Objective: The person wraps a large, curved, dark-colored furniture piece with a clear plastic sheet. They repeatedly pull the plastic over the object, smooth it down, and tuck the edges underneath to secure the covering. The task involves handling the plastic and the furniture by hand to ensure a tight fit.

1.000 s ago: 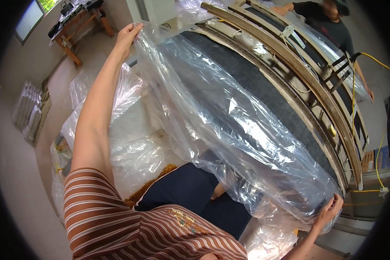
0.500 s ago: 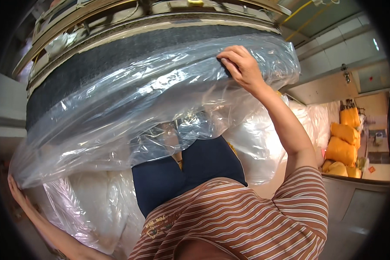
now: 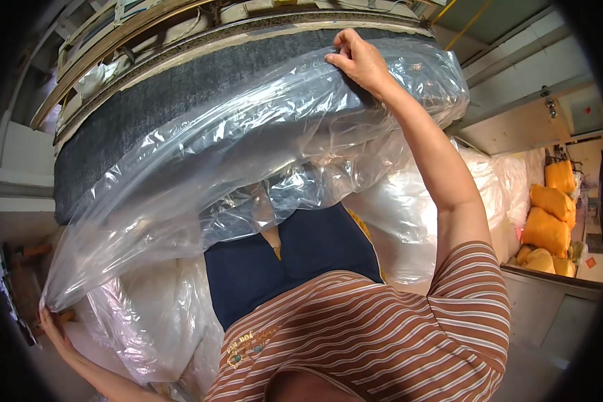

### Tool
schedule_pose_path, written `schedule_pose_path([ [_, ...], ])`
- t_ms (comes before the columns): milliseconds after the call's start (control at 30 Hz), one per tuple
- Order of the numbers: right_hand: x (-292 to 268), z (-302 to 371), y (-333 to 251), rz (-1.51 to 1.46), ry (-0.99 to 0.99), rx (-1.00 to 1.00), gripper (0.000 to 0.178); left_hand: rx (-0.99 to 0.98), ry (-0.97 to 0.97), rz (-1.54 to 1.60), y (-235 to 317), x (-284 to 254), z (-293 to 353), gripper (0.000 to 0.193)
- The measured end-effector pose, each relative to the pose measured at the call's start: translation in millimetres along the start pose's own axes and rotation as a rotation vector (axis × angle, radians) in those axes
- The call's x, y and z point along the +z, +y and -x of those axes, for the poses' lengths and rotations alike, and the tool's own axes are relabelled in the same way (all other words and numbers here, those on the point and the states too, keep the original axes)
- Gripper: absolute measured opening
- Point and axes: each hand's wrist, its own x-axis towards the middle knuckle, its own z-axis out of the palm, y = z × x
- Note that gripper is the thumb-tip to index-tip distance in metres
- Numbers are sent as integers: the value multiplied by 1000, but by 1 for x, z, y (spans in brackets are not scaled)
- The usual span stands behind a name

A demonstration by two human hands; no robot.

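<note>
A long sheet of clear plastic film [image 3: 275, 127] lies wrinkled over the dark, cloth-like work surface [image 3: 147, 110] and hangs over its near edge, down across my thighs. My right hand [image 3: 362, 63] is closed in a pinch at the film's far edge, thumb against curled fingers. At the lower left, my left hand [image 3: 57, 331] holds the film's gathered corner, pulled off the surface and drawn to a point; its fingertips are partly hidden. Between the two hands the film stretches in long diagonal folds.
Behind the surface runs a metal rail [image 3: 181, 50] with wooden strips and loose cords. Bundles of clear plastic [image 3: 154, 321] lie below on both sides of my legs. Orange sacks [image 3: 546, 228] are stacked at the right, past a pale panel [image 3: 516, 127].
My right hand has moved farther away with the film's edge. The left hand has shifted slightly down and right, and more of the dark surface shows at the left.
</note>
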Motion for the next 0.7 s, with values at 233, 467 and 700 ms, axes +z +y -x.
schedule_pose_path([
  [233, -1, -35, 10, -145, -205, -104, 16, 109, -23, -14, -7, -4, 14, 46],
  [467, -113, -94, 19, -823, 239, -34, 34, 278, 101, 302, 88, 147, -47, 44],
  [700, -64, -80, 247, -50, 486, 126, 22, 546, 320, -364, 43, 424, -104, 33],
])
